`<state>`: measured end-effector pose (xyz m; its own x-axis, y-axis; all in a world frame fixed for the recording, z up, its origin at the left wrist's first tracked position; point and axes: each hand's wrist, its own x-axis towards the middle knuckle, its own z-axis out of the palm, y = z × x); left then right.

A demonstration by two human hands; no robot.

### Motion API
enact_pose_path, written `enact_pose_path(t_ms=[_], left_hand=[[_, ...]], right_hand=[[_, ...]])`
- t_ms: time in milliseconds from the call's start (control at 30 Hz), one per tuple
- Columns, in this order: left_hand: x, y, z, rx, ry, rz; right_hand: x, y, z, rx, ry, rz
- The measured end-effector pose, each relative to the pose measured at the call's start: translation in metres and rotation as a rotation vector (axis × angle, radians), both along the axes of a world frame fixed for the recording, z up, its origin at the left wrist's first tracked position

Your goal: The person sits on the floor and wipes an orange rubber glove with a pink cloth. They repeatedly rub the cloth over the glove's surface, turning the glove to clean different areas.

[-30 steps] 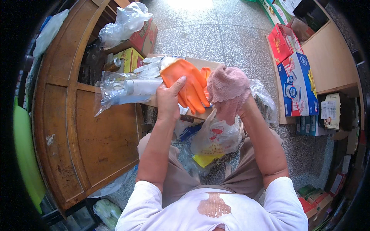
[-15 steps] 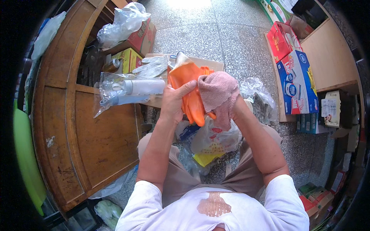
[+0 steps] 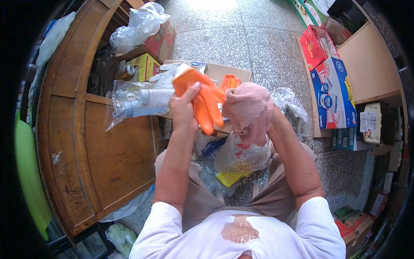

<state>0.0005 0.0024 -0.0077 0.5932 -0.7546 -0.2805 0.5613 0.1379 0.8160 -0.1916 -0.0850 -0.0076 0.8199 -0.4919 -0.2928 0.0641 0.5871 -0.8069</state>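
Note:
An orange rubber glove, pale at its cuff, is gripped by my left hand, thumb on top and its fingers pointing down to the right. A pink cloth drapes over my right hand, which is closed on it; most of those fingers are hidden by the fabric. Cloth and glove are very near each other, and I cannot tell whether they touch. Behind them, more orange glove fingers show on a cardboard sheet. White work gloves lie beyond my left hand.
Left of my hand are wrapped bottles and a wooden cabinet. Boxes stand along the right. A clear plastic wrapper lies beside the cardboard, and a white plastic bag sits between my knees.
My left hand has moved left with the orange glove, away from the cloth. The cloth hand shifted slightly right. Orange fingers on the cardboard are now more exposed.

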Motion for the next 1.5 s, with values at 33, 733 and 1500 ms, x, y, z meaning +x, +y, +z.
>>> enact_pose_path(t_ms=[33, 733, 1500], left_hand=[[0.004, 0.000, 0.001, 0.003, -0.010, 0.041], [-0.023, 0.005, 0.011, 0.034, -0.059, -0.195], [0.016, 0.002, 0.012, -0.075, -0.049, 0.193]], right_hand=[[-0.001, -0.001, -0.002, -0.148, 0.009, 0.016], [0.010, 0.012, -0.009, 0.253, -0.185, -0.112], [-0.008, -0.002, -0.025, -0.188, -0.019, 0.003]])
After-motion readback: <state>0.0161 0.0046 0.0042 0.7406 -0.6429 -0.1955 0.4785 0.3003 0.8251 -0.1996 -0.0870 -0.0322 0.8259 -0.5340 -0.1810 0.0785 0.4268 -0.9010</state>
